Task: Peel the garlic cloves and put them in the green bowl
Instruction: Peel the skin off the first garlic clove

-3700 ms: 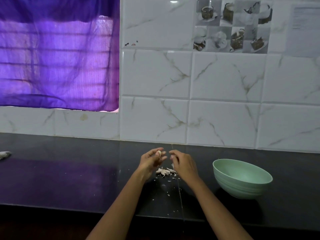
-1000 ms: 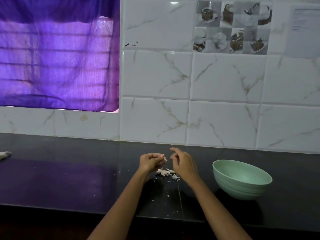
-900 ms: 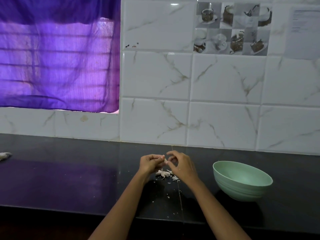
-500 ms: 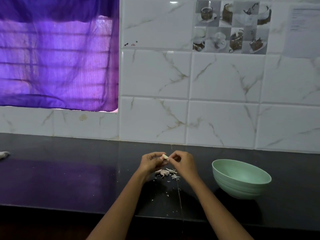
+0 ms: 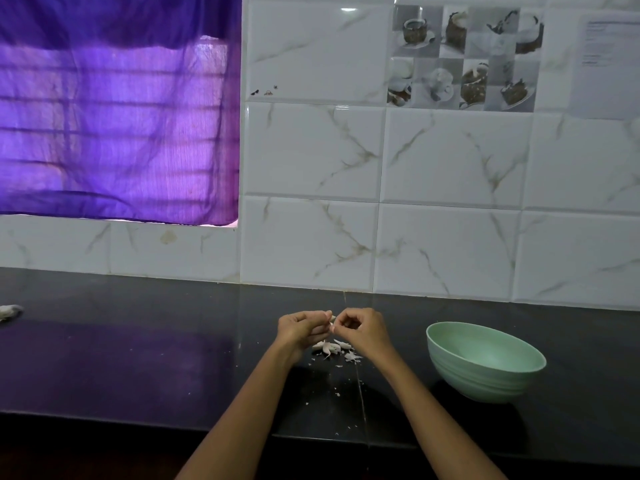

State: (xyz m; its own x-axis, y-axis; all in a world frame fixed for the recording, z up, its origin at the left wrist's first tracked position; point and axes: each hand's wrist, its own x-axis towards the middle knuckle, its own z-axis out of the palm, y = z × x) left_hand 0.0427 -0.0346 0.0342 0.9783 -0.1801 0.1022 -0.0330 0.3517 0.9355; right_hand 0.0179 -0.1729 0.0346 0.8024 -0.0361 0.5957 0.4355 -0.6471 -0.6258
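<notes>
My left hand point(image 5: 301, 330) and my right hand point(image 5: 360, 329) meet fingertip to fingertip just above the black counter point(image 5: 138, 358). Between them is a small pale garlic clove point(image 5: 331, 320), pinched by the left fingers, with the right fingertips closed on its skin. Most of the clove is hidden by the fingers. Under the hands lies a small heap of white garlic pieces and peel scraps point(image 5: 334, 348). The green bowl point(image 5: 485, 362) stands on the counter to the right of my right hand; I see nothing inside it.
Tiny peel flakes point(image 5: 337, 394) are scattered on the counter toward its front edge. A pale object point(image 5: 9, 310) lies at the far left edge. A white marbled tile wall point(image 5: 381, 202) rises right behind the counter, with a purple curtain point(image 5: 117, 116) at the left.
The hands have stayed over the peel heap. The right fingertips moved in to the clove in the left hand and now pinch at it. The bowl has not moved.
</notes>
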